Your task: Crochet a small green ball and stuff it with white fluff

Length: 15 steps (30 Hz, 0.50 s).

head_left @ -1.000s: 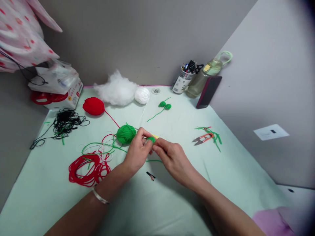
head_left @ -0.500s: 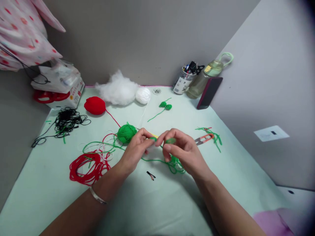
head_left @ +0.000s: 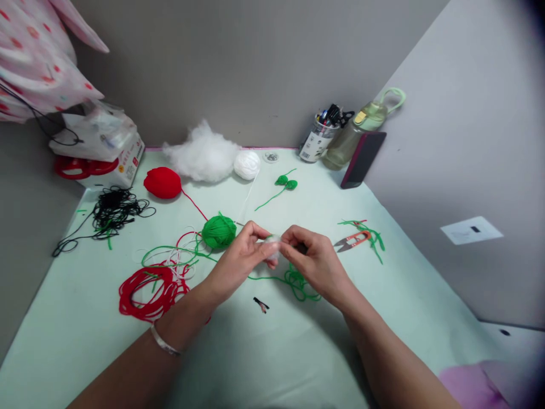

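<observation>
Between my hands is a small, rounded, white-and-green piece [head_left: 272, 248], partly covered by fingers. My left hand [head_left: 242, 253] is closed around its left side. The fingertips of my right hand [head_left: 309, 253] pinch at its right edge. A thin metal shaft [head_left: 239, 224], like a crochet hook's, sticks out behind my left fingers; its other end is hidden. The green yarn ball [head_left: 218, 232] sits just left of my left hand. Loose green yarn [head_left: 300, 284] lies in loops under my right hand.
Orange-handled thread snips [head_left: 355, 241] lie right among green scraps. Two green leaf-like pieces [head_left: 291, 184] are farther back. White stuffing [head_left: 202, 153], a white yarn ball [head_left: 247, 165] and a red one [head_left: 162, 183] line the back. Red yarn [head_left: 145, 292] is coiled left. A phone [head_left: 363, 160] leans right.
My right hand has come in toward the left and its fingers have closed at the small piece. The yellow bit between my hands is hidden now, and the white of the piece shows more.
</observation>
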### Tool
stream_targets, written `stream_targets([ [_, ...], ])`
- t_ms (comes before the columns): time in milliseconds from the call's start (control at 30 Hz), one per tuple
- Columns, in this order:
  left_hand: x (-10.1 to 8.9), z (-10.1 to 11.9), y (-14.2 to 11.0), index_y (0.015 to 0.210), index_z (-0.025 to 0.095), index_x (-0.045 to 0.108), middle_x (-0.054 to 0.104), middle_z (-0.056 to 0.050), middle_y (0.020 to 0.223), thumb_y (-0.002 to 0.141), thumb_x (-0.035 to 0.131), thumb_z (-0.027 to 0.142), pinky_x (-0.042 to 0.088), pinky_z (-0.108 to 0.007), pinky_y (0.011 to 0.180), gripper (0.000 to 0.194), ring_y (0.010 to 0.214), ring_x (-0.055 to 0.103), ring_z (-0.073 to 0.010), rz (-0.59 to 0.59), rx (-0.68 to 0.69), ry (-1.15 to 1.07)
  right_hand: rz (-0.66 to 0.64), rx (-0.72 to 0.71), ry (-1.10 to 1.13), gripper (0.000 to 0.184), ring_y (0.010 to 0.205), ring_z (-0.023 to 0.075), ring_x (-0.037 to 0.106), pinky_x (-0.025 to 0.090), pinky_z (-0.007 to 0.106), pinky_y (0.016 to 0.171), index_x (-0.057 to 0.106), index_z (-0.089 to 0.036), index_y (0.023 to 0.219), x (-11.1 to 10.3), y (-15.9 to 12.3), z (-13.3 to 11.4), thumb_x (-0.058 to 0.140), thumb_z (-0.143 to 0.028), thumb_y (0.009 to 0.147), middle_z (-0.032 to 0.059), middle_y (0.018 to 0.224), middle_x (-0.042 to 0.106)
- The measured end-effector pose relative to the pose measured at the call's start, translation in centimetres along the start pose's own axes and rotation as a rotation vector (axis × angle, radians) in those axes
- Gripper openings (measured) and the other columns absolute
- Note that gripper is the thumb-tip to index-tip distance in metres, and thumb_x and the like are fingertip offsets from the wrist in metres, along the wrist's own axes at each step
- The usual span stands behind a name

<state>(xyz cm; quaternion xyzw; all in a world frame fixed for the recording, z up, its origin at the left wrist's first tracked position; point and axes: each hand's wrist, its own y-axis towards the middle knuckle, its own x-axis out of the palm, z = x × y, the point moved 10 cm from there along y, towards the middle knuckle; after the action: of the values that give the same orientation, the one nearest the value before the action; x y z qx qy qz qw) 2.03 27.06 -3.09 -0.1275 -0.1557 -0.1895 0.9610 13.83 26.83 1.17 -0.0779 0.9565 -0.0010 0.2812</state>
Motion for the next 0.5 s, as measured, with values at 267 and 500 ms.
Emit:
stream_targets([
  [267,-0.3,-0.5,0.2,0.093,0.022,0.049,0.061,0.007,0.064,0.093,0.062,0.031,0.043,-0.026,0.060,0.016,0.059,0.057,-0.0122,0.033,0.025,0.108,-0.196,0.034,0.084,0.024,0.062,0.0121,0.041,0.032,0.026,0.059,0.057,-0.020,0.080,1.1,-0.7,-1.1,0.050,-0.029,0.100,-0.0045,0.068,0.049],
  [500,-2.4,0.0,0.4,0.088,0.022,0.051,0.057,0.005,0.079,0.080,0.064,0.011,0.042,-0.026,0.062,0.019,0.064,0.054,-0.0120,0.238,0.153,0.239,-0.103,0.024,0.185,0.025,0.063,0.0130,0.036,0.030,0.027,0.060,0.051,-0.021,0.074,3.1,-0.6,-0.9,0.050,-0.030,0.097,-0.0044,0.066,0.042],
])
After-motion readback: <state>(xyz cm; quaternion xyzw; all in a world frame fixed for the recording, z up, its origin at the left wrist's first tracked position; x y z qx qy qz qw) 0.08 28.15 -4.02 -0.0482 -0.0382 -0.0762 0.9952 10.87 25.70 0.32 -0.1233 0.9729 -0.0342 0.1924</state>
